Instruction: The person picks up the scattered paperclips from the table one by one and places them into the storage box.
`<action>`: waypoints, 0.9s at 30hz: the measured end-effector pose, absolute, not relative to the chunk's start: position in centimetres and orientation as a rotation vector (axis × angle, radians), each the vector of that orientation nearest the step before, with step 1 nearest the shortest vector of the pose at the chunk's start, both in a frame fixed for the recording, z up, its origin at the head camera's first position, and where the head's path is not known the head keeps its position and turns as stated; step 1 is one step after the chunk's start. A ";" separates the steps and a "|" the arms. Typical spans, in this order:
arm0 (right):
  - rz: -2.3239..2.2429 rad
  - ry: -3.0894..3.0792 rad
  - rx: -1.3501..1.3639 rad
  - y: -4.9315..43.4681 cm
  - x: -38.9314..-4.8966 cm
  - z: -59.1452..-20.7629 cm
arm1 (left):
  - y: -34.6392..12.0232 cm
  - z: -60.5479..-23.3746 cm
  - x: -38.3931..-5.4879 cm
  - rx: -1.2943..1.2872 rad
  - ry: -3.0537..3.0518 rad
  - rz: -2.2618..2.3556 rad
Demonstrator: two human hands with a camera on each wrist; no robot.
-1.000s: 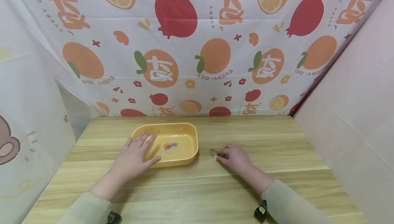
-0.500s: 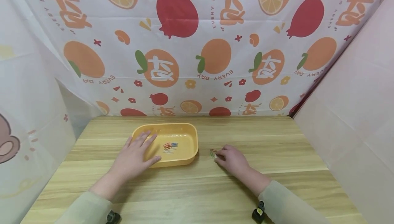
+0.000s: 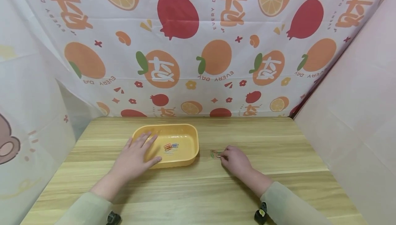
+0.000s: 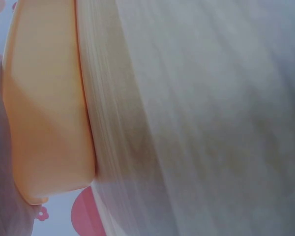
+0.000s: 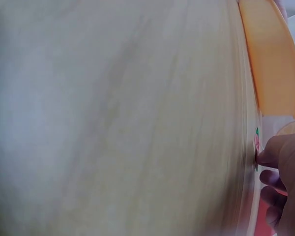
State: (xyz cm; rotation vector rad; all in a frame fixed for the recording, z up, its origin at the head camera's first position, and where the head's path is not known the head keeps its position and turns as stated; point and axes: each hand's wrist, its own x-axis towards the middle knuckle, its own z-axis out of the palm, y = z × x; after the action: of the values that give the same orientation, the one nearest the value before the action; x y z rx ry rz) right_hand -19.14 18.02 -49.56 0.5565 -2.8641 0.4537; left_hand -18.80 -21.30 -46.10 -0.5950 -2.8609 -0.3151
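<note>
A yellow plastic tray [image 3: 182, 163] stands on the wooden table, with several red, blue and pale paper clips [image 3: 170, 146] on its floor. My left hand [image 3: 133, 157] lies across the tray's left end, fingers spread and thumb over the near rim. To the right of the tray, my right hand [image 3: 235, 160] has its fingertips down at the tabletop, pinching a small reddish paper clip [image 3: 218, 156]. Beside those fingertips lie a green paper clip [image 3: 212, 154] and a red one [image 3: 213, 151]. In the right wrist view, the thumb and fingers partly cover the clips.
The wooden table [image 3: 191, 197] runs up to a fruit-printed cloth [image 3: 185, 63] at the back. Pale cloth hangs on the left and right sides. The left wrist view shows mostly the tray's outer wall [image 4: 49, 108] and tabletop.
The right fingertips have shifted slightly right along the tabletop among the clips. A pale clip seen upright at the fingertips earlier no longer shows there. The left hand and tray stay put.
</note>
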 end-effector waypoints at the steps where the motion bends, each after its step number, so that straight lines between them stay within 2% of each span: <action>1: 0.460 -2.863 0.552 18.1 -19.2 -49.5 | -21.3 -46.1 -18.8 -0.595 -2.862 -0.316; 21: 0.554 -2.880 0.464 18.4 -19.4 -49.2 | -21.5 -46.5 -19.0 -0.603 -2.836 -0.324; 27: 0.763 -2.870 0.376 18.7 -19.7 -48.8 | -21.6 -46.5 -19.1 -0.600 -2.844 -0.315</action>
State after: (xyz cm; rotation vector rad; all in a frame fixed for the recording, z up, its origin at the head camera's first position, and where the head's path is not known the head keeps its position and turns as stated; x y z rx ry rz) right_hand -19.67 18.72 -48.82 0.3760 -2.8701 0.7630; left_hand -19.07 -21.55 -46.54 -0.6000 -2.8445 -0.3154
